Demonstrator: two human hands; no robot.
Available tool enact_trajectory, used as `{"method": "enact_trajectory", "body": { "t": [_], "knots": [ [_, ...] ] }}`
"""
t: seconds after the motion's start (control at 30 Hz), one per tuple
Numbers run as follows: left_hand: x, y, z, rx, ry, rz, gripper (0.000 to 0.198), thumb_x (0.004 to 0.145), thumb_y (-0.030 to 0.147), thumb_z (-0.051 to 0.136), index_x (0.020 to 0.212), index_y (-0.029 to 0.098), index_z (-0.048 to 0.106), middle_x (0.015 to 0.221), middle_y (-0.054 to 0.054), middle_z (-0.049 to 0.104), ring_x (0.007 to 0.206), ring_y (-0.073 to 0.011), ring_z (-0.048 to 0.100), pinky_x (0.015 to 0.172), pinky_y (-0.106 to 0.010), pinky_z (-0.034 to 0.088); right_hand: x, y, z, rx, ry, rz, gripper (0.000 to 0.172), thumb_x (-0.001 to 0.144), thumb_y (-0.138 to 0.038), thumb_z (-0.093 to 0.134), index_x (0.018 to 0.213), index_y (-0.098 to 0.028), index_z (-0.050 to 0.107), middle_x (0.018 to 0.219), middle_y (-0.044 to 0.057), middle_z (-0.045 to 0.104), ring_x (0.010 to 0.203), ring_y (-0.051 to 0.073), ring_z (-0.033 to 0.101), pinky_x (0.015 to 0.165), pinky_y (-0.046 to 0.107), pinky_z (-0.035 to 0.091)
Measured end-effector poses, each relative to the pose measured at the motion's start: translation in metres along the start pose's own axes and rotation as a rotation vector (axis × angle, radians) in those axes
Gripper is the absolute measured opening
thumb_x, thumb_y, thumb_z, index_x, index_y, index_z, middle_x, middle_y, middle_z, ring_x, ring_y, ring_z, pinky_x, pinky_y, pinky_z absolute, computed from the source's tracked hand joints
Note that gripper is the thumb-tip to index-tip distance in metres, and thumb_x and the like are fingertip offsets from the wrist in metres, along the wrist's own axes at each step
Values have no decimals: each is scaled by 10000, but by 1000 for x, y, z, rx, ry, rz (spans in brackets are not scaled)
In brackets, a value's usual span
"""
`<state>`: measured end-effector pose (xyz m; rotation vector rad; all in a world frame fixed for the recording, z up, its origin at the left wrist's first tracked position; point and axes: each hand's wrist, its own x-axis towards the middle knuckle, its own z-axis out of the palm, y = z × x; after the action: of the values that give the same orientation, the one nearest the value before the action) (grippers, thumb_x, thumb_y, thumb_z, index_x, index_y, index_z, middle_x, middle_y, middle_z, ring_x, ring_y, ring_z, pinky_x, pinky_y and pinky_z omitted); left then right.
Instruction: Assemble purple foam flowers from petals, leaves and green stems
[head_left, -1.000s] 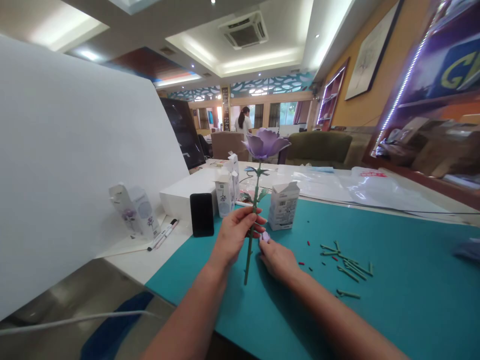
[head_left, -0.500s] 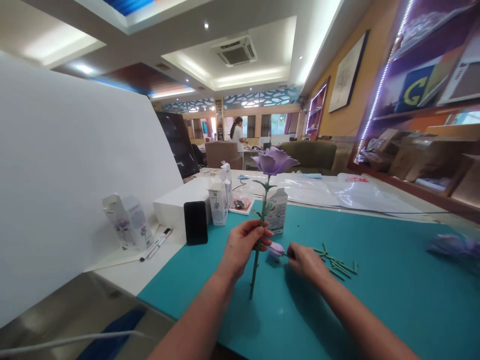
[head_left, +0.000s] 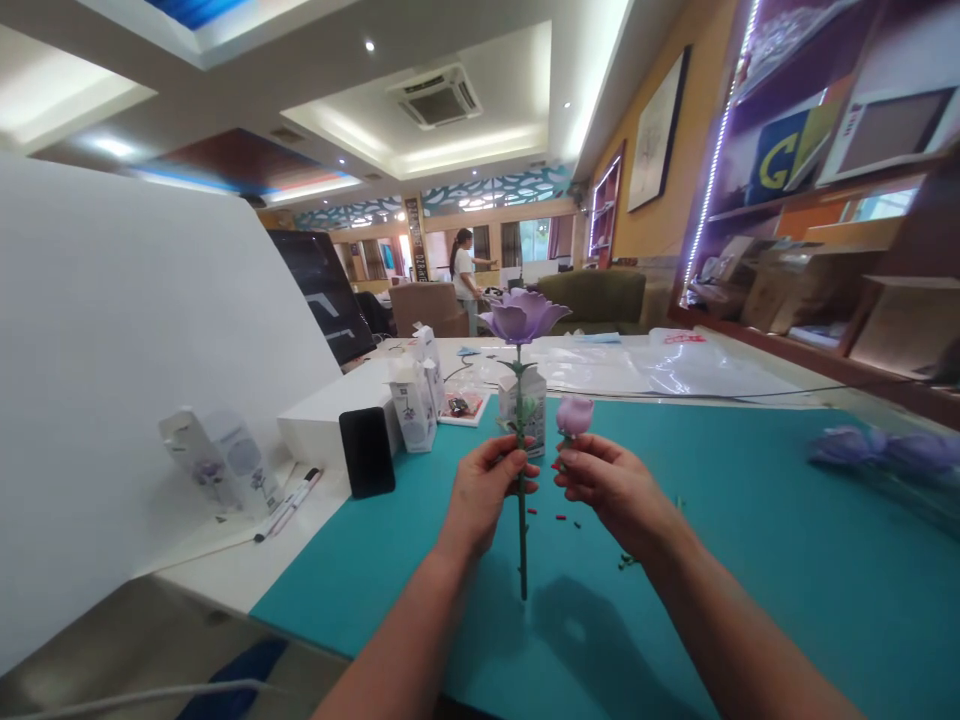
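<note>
Lifted and turned upright since the earlier frame, a small lilac rosebud (head_left: 574, 414) now sits near a wide-open lilac flower on a green stem (head_left: 523, 315). Leftmost, an open white cardboard carton (head_left: 217, 470) bears flower pictures, its print too small to read. White-barrelled markers (head_left: 289, 505) lie along the white surface (head_left: 202, 572), outside the slanting left edge of a flat teal mat (head_left: 750, 520). By that edge leans a black rectangular device (head_left: 367, 453), beside slim white printed cartons (head_left: 411, 405). Bare mat stretches from there to the left grip (head_left: 484, 490), which pinches the flower's stem upright; whether its lower end touches the mat, I cannot tell. Just right, the right grip (head_left: 616, 485) grasps the rosebud below its head. Beyond, clear plastic sheeting (head_left: 679, 370) carries blurred red lettering, and a blue-and-yellow shelf panel (head_left: 787, 155) reads "G". Broad mat separates the right forearm from purple flowers (head_left: 847, 445) at far right.
</note>
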<state>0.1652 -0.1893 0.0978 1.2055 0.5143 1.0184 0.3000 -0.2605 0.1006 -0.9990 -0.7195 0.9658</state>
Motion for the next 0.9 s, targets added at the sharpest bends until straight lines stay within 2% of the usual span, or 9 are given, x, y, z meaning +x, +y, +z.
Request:
{"method": "enact_trajectory", "body": {
  "t": [0.27, 0.4, 0.6, 0.9],
  "knots": [
    [2, -10, 11, 80, -12, 91, 253, 684, 314, 709, 875, 148, 691, 836, -43, 678, 715, -145, 636, 653, -286, 547, -3, -7, 12, 194, -7, 37, 319, 528, -295, 831, 743, -159, 639, 619, -11, 657, 544, 100, 617, 460, 178, 448],
    [2, -12, 13, 142, -25, 151, 178, 717, 288, 671, 839, 160, 694, 780, -24, 673, 729, -155, 641, 664, -289, 547, -1, -6, 12, 248, 1, 24, 269, 552, -266, 824, 706, -154, 634, 551, -29, 613, 490, 78, 567, 437, 174, 429],
    [2, -11, 16, 244, -37, 235, 143, 761, 254, 615, 841, 176, 705, 788, -12, 669, 744, -145, 640, 681, -262, 539, -1, -6, 13, 266, -3, 21, 253, 563, -268, 818, 705, -151, 644, 559, -26, 608, 500, 69, 550, 450, 169, 441],
    [3, -14, 15, 283, -24, 237, 152, 772, 270, 613, 872, 186, 691, 779, -5, 666, 714, -138, 633, 649, -241, 529, 1, -4, 13, 226, 22, 13, 251, 571, -283, 802, 705, -153, 635, 562, -25, 599, 494, 68, 535, 439, 169, 431]
  ]
}}
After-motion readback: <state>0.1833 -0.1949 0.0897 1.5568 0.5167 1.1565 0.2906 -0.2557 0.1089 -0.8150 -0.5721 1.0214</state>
